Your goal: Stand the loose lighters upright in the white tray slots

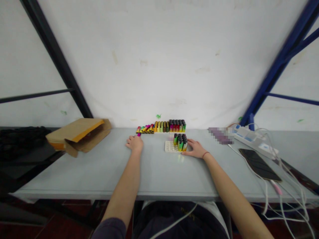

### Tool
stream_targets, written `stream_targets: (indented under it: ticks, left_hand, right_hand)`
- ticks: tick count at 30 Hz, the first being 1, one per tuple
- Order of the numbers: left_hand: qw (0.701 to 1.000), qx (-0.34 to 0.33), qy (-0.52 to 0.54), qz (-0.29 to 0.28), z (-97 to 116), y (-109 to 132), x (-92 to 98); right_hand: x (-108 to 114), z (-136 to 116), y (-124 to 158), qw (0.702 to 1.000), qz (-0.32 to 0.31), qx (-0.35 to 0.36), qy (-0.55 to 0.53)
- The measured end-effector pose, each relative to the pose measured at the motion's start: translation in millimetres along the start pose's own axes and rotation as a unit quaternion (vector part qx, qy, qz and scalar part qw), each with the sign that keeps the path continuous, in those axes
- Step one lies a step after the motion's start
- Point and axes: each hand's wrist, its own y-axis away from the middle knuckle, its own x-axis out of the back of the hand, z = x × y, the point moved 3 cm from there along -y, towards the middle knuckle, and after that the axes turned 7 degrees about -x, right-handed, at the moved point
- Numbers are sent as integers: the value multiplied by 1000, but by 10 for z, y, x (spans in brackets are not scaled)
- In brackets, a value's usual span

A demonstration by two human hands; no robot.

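My left hand (pixel 135 143) rests low over the table with its fingers bent. At its fingertips a purple lighter (pixel 139 134) pokes out, apparently pinched; the hand's back hides the rest. Just beyond, several multicoloured lighters (pixel 147 128) lie in a loose pile. My right hand (pixel 197 149) grips the right end of a white holed tray (pixel 169 146), thumb along the front edge and fingers behind. Green and yellow lighters with black tops (pixel 180 145) stand upright in the tray's right part, while the holes on its left show bare.
Against the wall stand rows of yellow lighters (pixel 161 126) and red and green lighters (pixel 177 125). A torn cardboard box (pixel 82 132) sits at left. A phone (pixel 259 163), a power strip (pixel 254 141) and white cables occupy the right side, beside a blurred purple object (pixel 220 136).
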Motion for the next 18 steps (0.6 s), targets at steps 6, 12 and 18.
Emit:
stream_targets:
  ticks: [6,12,18]
  left_hand:
    - [989,-6,4,-148,133,-66,-18]
    - [938,-18,249,-241,536,89,-35]
    - [880,49,386,-273,720,252,-57]
  right_hand:
    - [2,-10,3,1000,-8,-6,6]
    - [20,-18,5,1000,-11,-1,4]
    - [16,-10,7,1000,0,3,-7]
